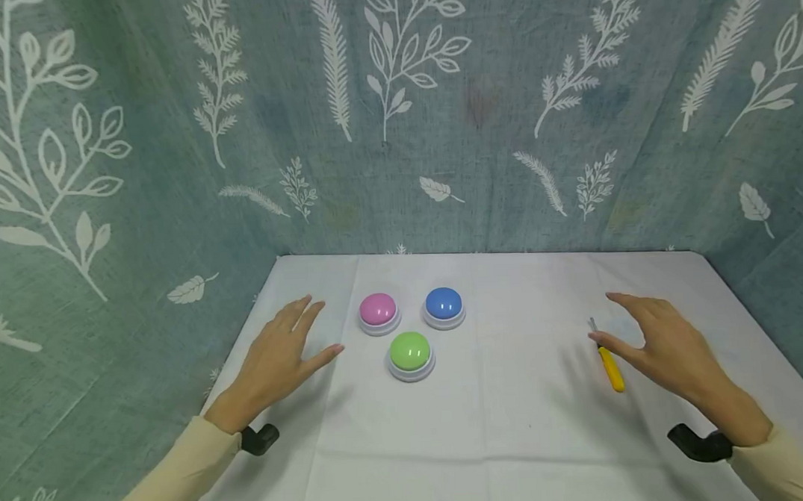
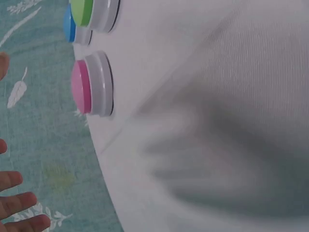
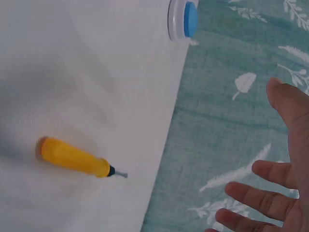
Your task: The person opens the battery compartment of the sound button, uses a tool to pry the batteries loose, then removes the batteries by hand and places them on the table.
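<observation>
Draped booth [image 1: 480, 195], leaf-print fabric [image 1: 138, 239], white-covered table [image 1: 522, 395]

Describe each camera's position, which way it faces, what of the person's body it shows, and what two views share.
Head: on the head, facing forward and down over the white table; left hand, right hand and sleeves show.
Left wrist: on that wrist, facing the pink button and patterned cloth; left fingertips show.
Right wrist: on that wrist, facing the yellow-handled tool and cloth; right thumb and fingers show.
Both wrist views share the blue button.

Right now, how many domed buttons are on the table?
3: the pink button at back left, the blue button to its right, and the green button centred in front.
</observation>
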Action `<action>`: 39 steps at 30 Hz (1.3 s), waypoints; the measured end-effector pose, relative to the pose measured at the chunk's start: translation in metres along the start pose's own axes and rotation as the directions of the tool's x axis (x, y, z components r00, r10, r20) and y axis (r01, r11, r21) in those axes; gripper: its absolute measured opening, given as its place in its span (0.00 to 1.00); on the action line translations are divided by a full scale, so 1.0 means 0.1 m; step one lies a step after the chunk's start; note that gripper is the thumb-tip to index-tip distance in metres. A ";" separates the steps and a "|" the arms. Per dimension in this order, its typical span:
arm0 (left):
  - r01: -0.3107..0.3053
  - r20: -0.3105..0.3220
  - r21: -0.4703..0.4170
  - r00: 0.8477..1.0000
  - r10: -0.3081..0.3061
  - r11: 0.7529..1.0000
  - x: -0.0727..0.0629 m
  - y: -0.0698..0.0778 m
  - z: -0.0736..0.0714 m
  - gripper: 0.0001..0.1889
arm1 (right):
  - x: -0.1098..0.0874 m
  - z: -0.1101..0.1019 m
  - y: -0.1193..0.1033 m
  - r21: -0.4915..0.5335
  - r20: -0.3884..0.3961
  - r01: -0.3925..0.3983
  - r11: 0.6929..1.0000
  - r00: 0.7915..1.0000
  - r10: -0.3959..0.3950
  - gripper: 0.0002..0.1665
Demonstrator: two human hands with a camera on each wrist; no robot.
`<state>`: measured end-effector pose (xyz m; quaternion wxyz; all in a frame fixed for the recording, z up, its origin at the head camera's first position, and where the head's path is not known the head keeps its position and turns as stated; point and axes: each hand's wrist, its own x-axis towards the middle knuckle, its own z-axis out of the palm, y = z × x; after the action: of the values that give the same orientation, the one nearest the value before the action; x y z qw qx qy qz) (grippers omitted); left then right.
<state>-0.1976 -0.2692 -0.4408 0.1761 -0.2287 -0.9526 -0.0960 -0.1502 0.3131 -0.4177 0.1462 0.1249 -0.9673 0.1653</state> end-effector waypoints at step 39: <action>0.049 0.198 -0.333 0.980 0.019 0.942 0.02 0.37 0.45 0.33 | 0.30 0.97 -0.78 0.191 0.061 0.129 0.973 0.988 -0.143 0.37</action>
<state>-0.1950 -0.2246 -0.4778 0.0380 -0.2563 -0.9368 -0.2351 -0.1787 0.2015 -0.4740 0.1088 0.2103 -0.9415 0.2398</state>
